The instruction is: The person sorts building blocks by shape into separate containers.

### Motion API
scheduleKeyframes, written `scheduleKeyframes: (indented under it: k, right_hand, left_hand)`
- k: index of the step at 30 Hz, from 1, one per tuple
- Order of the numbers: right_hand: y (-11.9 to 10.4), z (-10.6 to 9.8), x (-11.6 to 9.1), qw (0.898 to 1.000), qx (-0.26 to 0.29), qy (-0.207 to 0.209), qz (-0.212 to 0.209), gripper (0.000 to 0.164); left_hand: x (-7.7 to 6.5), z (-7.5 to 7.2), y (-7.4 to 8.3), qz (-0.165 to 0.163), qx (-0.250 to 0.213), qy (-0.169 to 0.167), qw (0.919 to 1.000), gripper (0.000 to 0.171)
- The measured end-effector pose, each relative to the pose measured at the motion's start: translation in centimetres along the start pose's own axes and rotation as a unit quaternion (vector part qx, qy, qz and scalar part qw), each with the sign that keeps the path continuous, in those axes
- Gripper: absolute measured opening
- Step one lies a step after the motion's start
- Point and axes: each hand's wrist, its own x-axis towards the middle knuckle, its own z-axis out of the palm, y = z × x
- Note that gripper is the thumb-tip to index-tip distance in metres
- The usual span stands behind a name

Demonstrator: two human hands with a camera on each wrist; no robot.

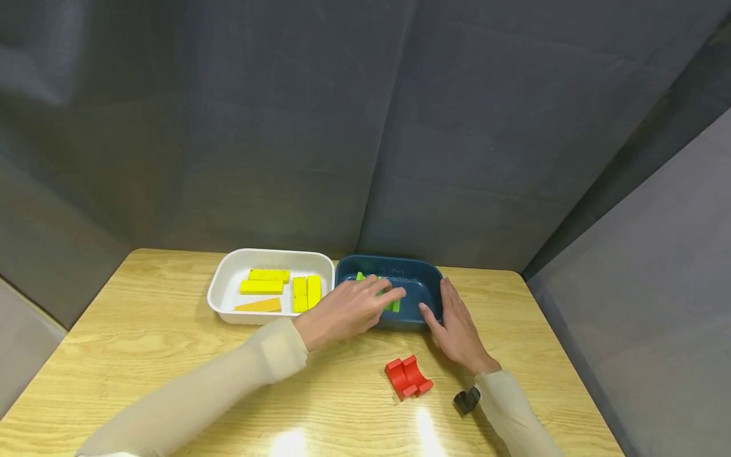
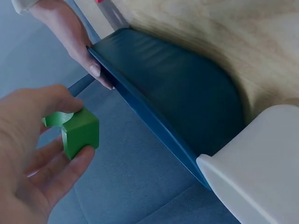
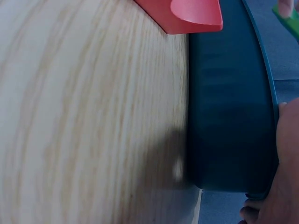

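Note:
My left hand point(image 1: 356, 304) is over the dark blue tray point(image 1: 422, 289), pinching a green block point(image 2: 81, 133) with a curved cutout between thumb and fingers. Green also shows around those fingers in the head view; how many pieces it is, I cannot tell. At the tray's right front corner, my right hand point(image 1: 459, 327) rests against the rim, thumb toward the front edge, straight fingers along the right side. Two red arch blocks point(image 1: 408, 377) sit side by side on the table, in front of the tray.
A white tray point(image 1: 228, 313) adjoins the blue one on the left, holding several yellow blocks point(image 1: 261, 287) and an orange-yellow wedge point(image 1: 259, 306). Behind the wooden table point(image 1: 143, 355) hangs a dark grey curtain point(image 1: 285, 127). A black device point(image 1: 466, 401) is at the right wrist.

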Motion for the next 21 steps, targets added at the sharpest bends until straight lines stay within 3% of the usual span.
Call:
scheduleKeyframes:
  k: [5, 9, 21]
  right_hand:
    - [0.1, 0.0, 0.1, 1.000, 0.003, 0.001, -0.004, 0.090]
    - [0.0, -0.1, 0.1, 1.000, 0.000, -0.002, 0.001, 0.090]
    - [0.1, 0.1, 0.1, 1.000, 0.001, 0.000, -0.001, 0.090]
  left_hand:
    - [1.6, 0.6, -0.7, -0.010, -0.001, -0.002, 0.9999, 0.054]
    - [2.9, 1.0, -1.0, -0.023, -0.032, -0.016, 0.9991, 0.054]
    - [6.8, 3.3, -1.7, -0.046, -0.024, -0.089, 0.9947, 0.059]
